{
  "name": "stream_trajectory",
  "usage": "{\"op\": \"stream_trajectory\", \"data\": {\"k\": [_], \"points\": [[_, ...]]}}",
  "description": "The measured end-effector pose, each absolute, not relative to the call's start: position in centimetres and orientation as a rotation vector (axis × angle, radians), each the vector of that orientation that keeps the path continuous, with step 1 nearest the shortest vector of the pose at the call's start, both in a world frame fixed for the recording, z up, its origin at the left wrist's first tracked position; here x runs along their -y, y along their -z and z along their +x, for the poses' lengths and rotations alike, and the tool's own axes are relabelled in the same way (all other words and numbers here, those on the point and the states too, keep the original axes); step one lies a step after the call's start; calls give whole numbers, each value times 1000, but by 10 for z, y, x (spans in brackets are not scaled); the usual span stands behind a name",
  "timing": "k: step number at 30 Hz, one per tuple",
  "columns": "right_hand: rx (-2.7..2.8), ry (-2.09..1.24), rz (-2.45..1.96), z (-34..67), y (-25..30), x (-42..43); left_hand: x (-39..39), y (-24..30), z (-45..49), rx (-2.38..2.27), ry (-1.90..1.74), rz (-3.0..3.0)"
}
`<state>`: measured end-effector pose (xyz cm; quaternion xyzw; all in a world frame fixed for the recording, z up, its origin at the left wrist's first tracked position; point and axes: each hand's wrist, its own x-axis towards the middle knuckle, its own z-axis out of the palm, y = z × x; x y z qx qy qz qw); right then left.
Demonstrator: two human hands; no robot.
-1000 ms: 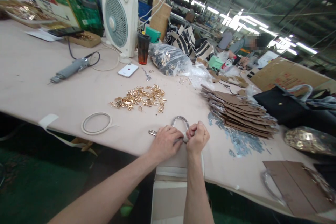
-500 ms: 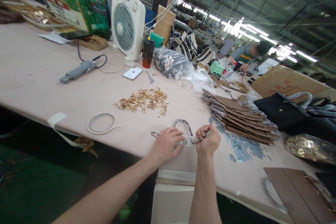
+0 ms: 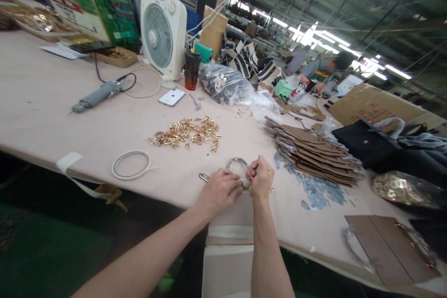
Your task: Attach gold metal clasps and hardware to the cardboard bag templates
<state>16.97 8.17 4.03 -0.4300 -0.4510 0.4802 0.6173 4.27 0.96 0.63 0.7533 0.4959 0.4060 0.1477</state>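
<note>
Near the table's front edge, my left hand [image 3: 221, 191] is closed over a slim bar or strap, its fingers bent together. The metal end [image 3: 203, 177] of this piece sticks out to the left, and its other end [image 3: 271, 189] shows past my right wrist. My right hand [image 3: 260, 177] is a fist close beside the left, closed on a pale strip [image 3: 246, 183] that shows only partly between the hands. Just behind them curves a plastic-wrapped loop handle [image 3: 238, 162]. A pile of small gold metal fittings [image 3: 188, 132] lies farther back.
A pale coiled band [image 3: 131, 165] and a grey power screwdriver [image 3: 96, 97] lie left. At the back are a phone [image 3: 171, 97], a cup [image 3: 192, 70] and a fan [image 3: 162, 32]. Stacked brown panels [image 3: 314, 153] and blue scraps [image 3: 321, 195] lie right; a co-worker [image 3: 319, 67] is beyond.
My right hand has moved left, closer to my left hand, and its fist has tilted upright. Less of the pale strip shows between them. The view has shifted slightly.
</note>
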Motion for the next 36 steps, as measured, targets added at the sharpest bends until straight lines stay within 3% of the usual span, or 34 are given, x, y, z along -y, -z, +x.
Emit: {"op": "stream_trajectory", "data": {"k": [7,13,25,31,36], "points": [[1167,-941,-833,174,-34,-54,-10,-7,44,-1412,-1147,2180],[1019,-942,-653,183,-62,-56,-11,-6,43,-1433,-1075,2197],[1171,-1023,-781,175,-47,-55,-11,-9,43,-1456,-1026,2224],[1198,-883,-618,177,-64,-53,-11,-9,43,-1458,-977,2197],[1204,-1020,-782,181,-44,-53,-11,-11,43,-1469,-960,2186]]}}
